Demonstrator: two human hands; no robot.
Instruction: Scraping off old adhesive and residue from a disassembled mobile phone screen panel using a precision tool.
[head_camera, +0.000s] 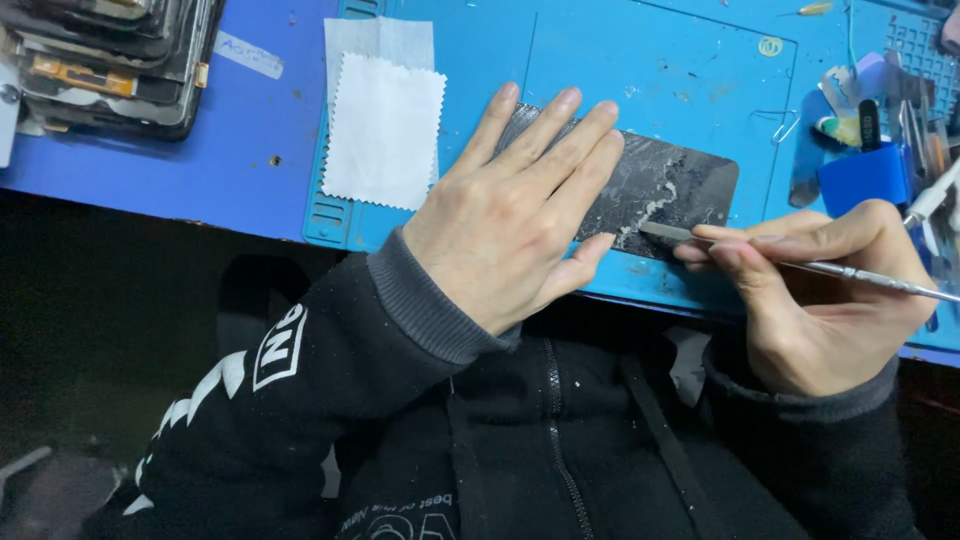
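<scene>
A dark phone screen panel (672, 185) lies flat on a blue work mat (480, 60), its surface streaked with grey-white residue. My left hand (515, 215) presses down on its left half, fingers spread flat. My right hand (815, 290) grips a thin metal spatula tool (800, 264) like a pen. The tool's flat tip touches the panel's near edge, where a ridge of scraped residue has gathered.
A white cloth with zigzag edges (385, 130) lies on the mat's left part. A stack of phone parts (105, 60) sits at the far left. Blue plastic pieces and assorted tools (865, 140) crowd the right side. The table edge runs just below the mat.
</scene>
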